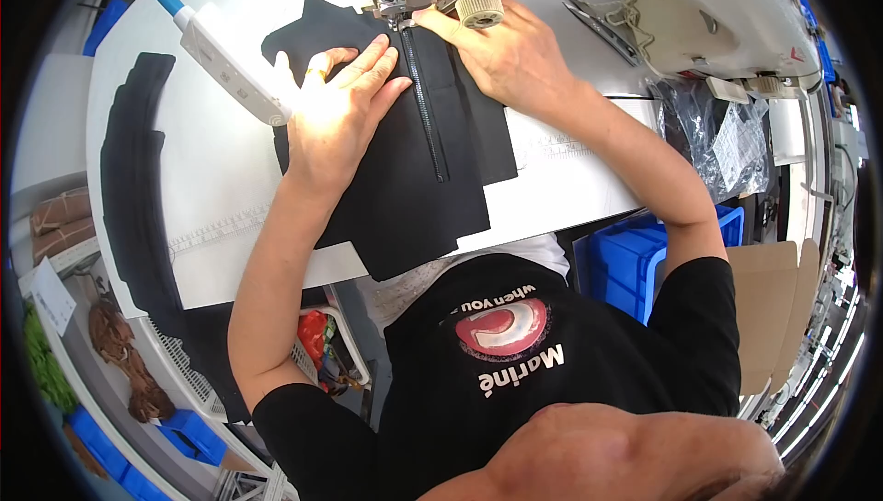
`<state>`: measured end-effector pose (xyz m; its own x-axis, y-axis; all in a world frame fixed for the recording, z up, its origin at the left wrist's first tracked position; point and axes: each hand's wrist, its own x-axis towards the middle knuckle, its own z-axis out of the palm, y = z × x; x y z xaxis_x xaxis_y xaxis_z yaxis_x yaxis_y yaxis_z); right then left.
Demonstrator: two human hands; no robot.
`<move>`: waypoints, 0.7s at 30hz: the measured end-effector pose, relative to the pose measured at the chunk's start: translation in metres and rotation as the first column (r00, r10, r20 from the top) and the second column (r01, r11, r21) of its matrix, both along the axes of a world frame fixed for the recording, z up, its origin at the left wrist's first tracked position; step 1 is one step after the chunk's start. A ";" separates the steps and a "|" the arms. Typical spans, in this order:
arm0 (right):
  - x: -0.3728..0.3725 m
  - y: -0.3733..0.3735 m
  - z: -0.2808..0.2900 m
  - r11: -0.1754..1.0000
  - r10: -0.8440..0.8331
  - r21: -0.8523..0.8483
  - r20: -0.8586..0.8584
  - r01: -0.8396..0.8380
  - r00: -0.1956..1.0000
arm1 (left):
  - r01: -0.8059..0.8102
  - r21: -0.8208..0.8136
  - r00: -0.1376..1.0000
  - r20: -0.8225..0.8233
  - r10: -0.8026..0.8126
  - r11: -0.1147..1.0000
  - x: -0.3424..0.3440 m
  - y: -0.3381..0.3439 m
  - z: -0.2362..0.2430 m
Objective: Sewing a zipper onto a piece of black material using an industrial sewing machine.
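Observation:
Black fabric pieces (386, 216) lie under the sewing machine's needle and presser foot (394, 21). A black zipper (423, 105) runs down the fabric from the presser foot toward me. My left hand (336, 110) is open, pressed on the fabric left of the zipper, its fingers pointing at the foot; a ring shows on one finger. My right hand (515, 55) sits right of the needle, one digit stretched to the zipper's top end beside the foot. The knurled knob (479, 10) partly hides its other fingers, which look spread.
A lamp arm (230, 69) reaches in close above my left hand. Stacked black fabric strips (138, 188) hang along the table's left side. Tweezers (602, 30) and a clear plastic bag (727, 147) lie to the right. Below stand a blue crate (625, 257) and a white basket (354, 345).

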<state>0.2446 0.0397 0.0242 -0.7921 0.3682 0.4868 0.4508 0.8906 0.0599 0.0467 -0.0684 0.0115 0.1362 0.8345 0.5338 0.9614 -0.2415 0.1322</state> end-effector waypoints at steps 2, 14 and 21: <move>0.001 0.002 -0.003 0.999 0.044 0.031 -0.079 -0.042 0.996 | -0.046 -0.079 0.999 0.014 0.047 0.996 0.000 -0.001 0.001; 0.038 -0.030 0.021 0.841 0.428 -0.243 -0.247 -0.483 0.869 | 0.170 -0.190 0.960 0.252 -0.119 0.967 -0.012 -0.016 0.003; 0.060 -0.093 0.014 0.865 0.450 -0.237 -0.019 -0.441 0.893 | 0.250 -0.325 0.946 0.283 -0.158 0.912 0.033 -0.112 0.035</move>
